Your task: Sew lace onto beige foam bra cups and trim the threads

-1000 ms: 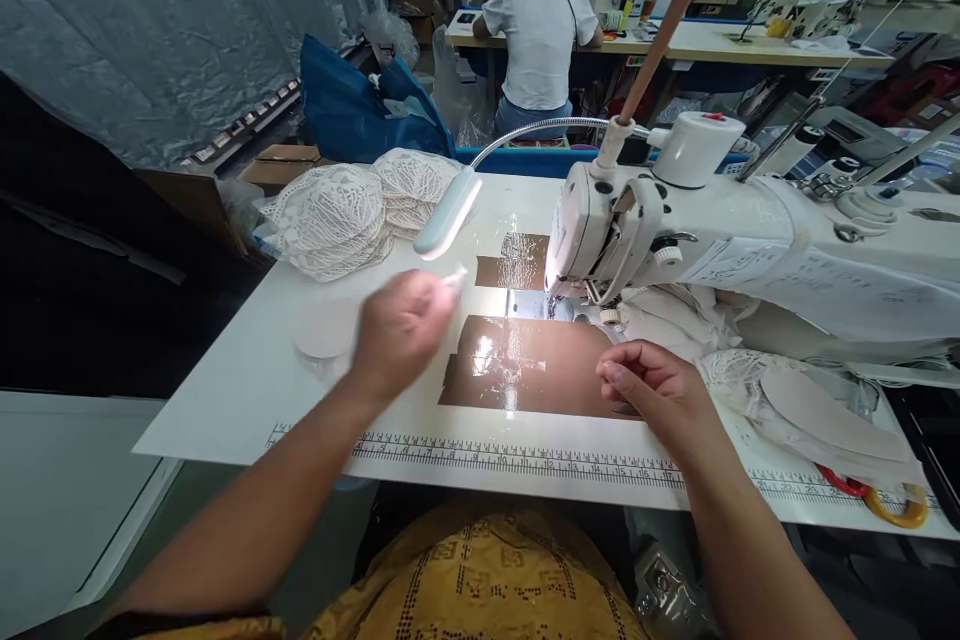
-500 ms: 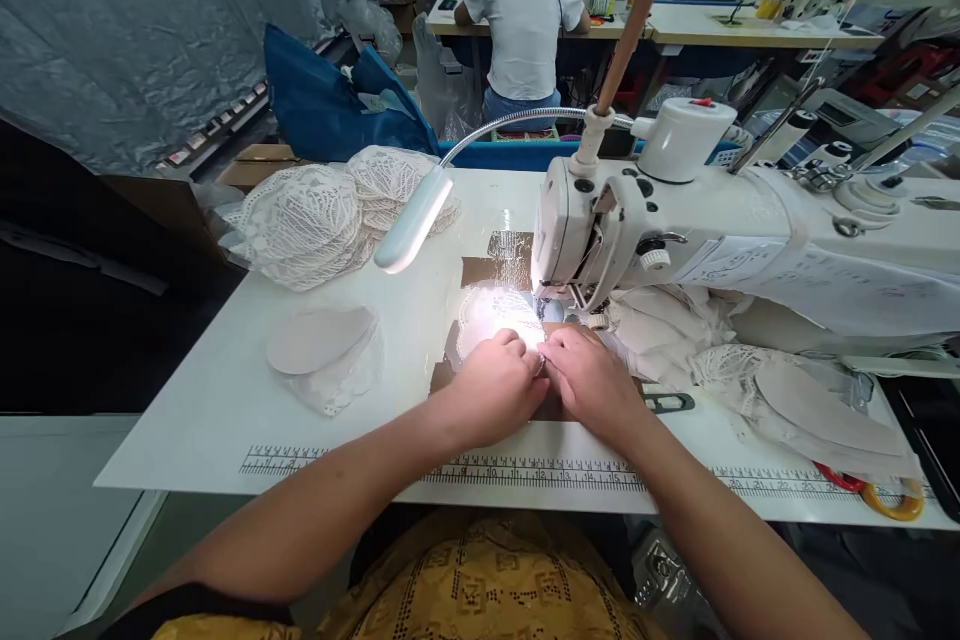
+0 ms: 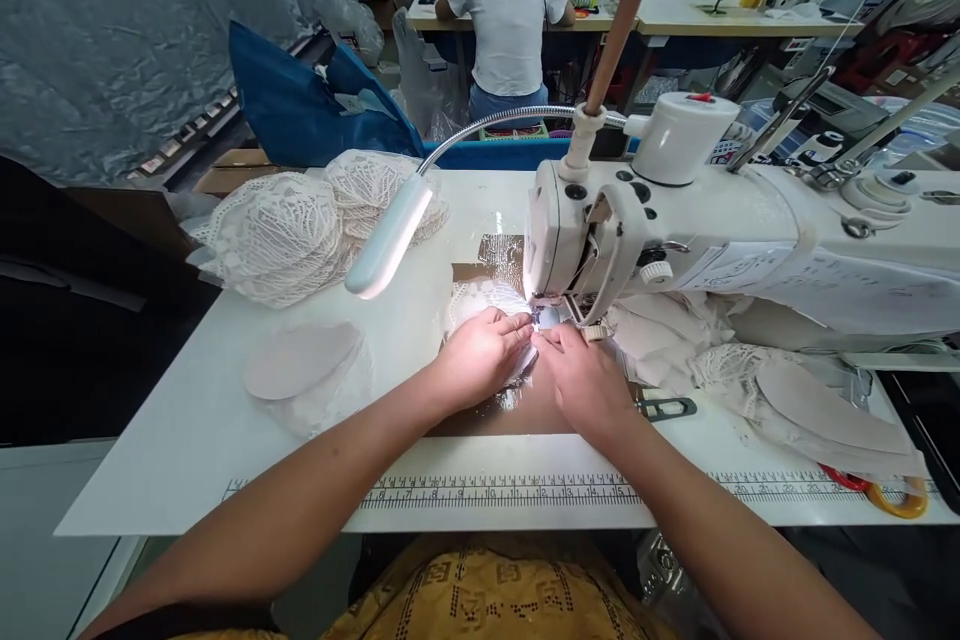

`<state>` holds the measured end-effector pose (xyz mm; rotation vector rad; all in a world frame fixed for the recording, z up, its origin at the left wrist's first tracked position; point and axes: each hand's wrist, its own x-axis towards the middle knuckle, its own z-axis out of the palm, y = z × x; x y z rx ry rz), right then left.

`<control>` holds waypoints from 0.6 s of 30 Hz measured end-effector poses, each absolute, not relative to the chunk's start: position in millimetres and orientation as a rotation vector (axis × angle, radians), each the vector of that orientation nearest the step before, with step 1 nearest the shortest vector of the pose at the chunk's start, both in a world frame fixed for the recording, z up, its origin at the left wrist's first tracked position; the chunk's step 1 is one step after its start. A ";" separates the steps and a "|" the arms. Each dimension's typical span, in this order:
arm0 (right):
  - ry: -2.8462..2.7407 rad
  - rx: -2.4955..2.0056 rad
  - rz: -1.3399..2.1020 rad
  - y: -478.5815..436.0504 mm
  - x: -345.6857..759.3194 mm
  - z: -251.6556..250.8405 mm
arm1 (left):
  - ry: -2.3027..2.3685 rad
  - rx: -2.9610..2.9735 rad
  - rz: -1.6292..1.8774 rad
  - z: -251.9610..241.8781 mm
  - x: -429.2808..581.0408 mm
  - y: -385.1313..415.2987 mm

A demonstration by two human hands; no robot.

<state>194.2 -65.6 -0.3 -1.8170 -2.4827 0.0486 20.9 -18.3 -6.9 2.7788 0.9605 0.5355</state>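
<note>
A white lace piece (image 3: 480,297) lies under the bright lamp light beside the needle area of the white sewing machine (image 3: 551,230). My left hand (image 3: 480,360) covers its near part, fingers bent over the fabric and thumb tucked out of sight. Close to the presser foot, my right hand (image 3: 589,382) pinches the lace edge between thumb and forefinger. The fingertips of both hands nearly meet there. Beneath them is a brown taped patch (image 3: 517,420) on the table. Much of the lace is hidden by my hands.
Stacked lace pieces (image 3: 277,238) sit at the back left, near a lamp head (image 3: 390,235). An oval pad with lace (image 3: 304,365) lies left. Right are more fabric pieces (image 3: 817,400), thread snips (image 3: 667,408) and orange-handled scissors (image 3: 900,500). Another person (image 3: 506,20) sits ahead.
Both hands have shifted slightly up toward the needle area with the lace. My left fingers now reach farther forward over it. The camera view has moved a little.
</note>
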 end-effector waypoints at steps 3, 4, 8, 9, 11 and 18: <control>-2.470 -1.817 0.065 -64.8 193.0 -0.5 | 0.909 2.737 0.558 -7.3 15.8 -10.4; -2.471 -1.803 0.064 -65.0 192.9 -1.1 | 0.898 2.724 0.567 -7.7 14.5 -8.9; -2.485 -1.757 0.069 -66.8 193.3 -3.9 | 0.880 2.710 0.602 -10.8 11.3 -6.0; -2.487 -1.755 0.068 -67.1 193.4 -4.4 | 0.880 2.715 0.604 -11.7 11.2 -5.5; -2.488 -1.756 0.059 -67.6 193.8 -5.0 | 0.904 2.724 0.607 -13.4 11.9 -4.6; -2.493 -1.739 0.094 -68.0 196.4 -7.1 | 1.182 2.713 0.430 -10.1 16.0 -8.2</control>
